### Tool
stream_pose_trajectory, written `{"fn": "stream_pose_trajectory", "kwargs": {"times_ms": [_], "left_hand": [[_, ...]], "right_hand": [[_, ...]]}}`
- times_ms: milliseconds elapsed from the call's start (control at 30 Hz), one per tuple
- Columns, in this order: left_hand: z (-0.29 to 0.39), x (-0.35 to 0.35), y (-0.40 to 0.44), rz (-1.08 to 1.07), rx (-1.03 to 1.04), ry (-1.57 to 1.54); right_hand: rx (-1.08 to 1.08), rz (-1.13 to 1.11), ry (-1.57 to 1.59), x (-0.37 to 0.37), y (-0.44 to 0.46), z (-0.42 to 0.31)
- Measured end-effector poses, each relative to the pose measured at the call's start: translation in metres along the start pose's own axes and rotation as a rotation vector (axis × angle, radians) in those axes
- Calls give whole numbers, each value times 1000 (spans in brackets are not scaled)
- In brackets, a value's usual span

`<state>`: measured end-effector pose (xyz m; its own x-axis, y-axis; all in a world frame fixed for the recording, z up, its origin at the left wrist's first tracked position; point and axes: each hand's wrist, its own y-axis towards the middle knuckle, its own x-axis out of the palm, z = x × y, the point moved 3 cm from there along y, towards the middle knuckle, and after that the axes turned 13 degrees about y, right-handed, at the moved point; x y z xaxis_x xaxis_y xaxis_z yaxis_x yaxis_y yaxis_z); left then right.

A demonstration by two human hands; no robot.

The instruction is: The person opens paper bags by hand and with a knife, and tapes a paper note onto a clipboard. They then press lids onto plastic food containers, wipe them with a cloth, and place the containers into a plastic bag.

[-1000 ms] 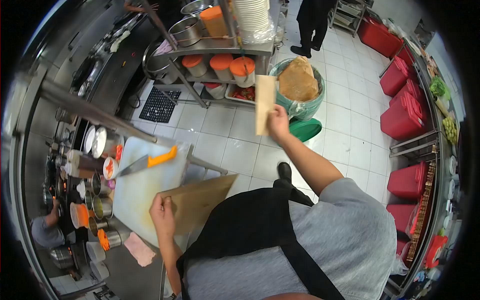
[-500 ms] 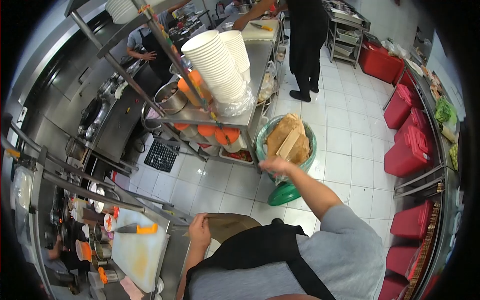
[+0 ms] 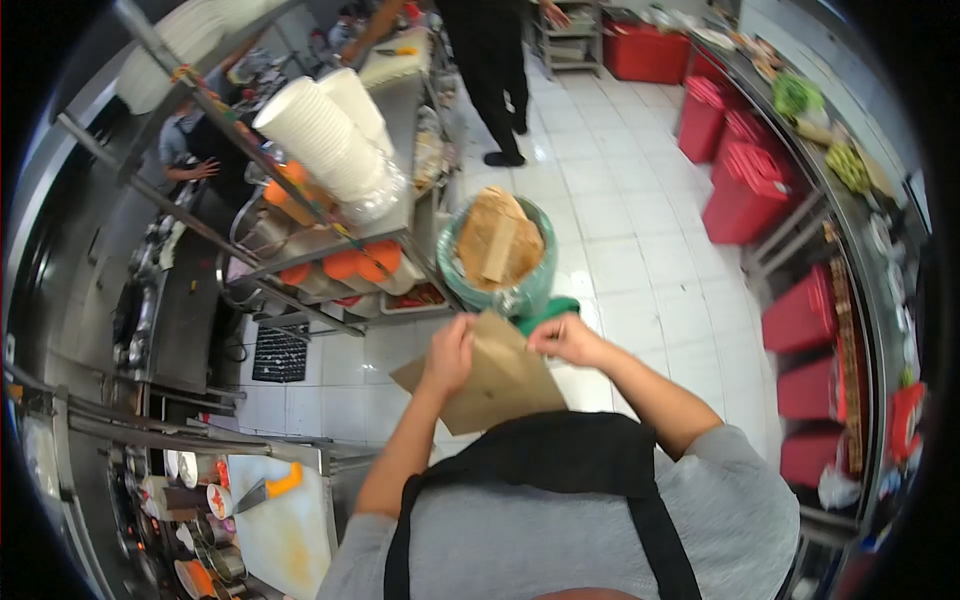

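Observation:
A flat, creased piece of brown paper (image 3: 500,388) hangs in front of my black apron. My left hand (image 3: 450,352) is closed on its upper left edge. At the upper right edge, the fingers of my right hand (image 3: 566,340) are pinched together on the paper. Just beyond my hands stands a round bin (image 3: 545,262) lined with a clear greenish bag. Crumpled brown paper (image 3: 490,235) fills it, with a flat strip lying on top. Behind my right hand, a green lid (image 3: 562,308) rests against the bin's base, partly hidden.
A steel shelf (image 3: 405,215) at left holds stacked white tubs (image 3: 318,130) and orange-lidded containers. A knife (image 3: 270,487) lies on the white cutting board (image 3: 290,540) at lower left. Red bins (image 3: 745,195) line the right counter. A person in black (image 3: 485,70) stands ahead.
My right hand has come back from the bin to the brown paper. My left hand has raised the paper forward between both hands. The view has shifted to the right.

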<state>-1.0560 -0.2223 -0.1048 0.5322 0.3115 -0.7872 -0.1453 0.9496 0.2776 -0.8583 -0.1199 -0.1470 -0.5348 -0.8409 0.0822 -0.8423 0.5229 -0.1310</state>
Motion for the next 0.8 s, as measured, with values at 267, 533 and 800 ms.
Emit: {"fn": "stream_pose_trajectory", "kwargs": {"times_ms": [267,533,800], "left_hand": [[120,32,41,227,114,-18],[159,97,-8,-51,-406,-862],[144,71,-81,266,-652,-1027]], "right_hand": [[22,423,469,-45,-100,-42],[-14,358,557,-48,-106,-36],[208,-108,680,9,-72,-18]]}}
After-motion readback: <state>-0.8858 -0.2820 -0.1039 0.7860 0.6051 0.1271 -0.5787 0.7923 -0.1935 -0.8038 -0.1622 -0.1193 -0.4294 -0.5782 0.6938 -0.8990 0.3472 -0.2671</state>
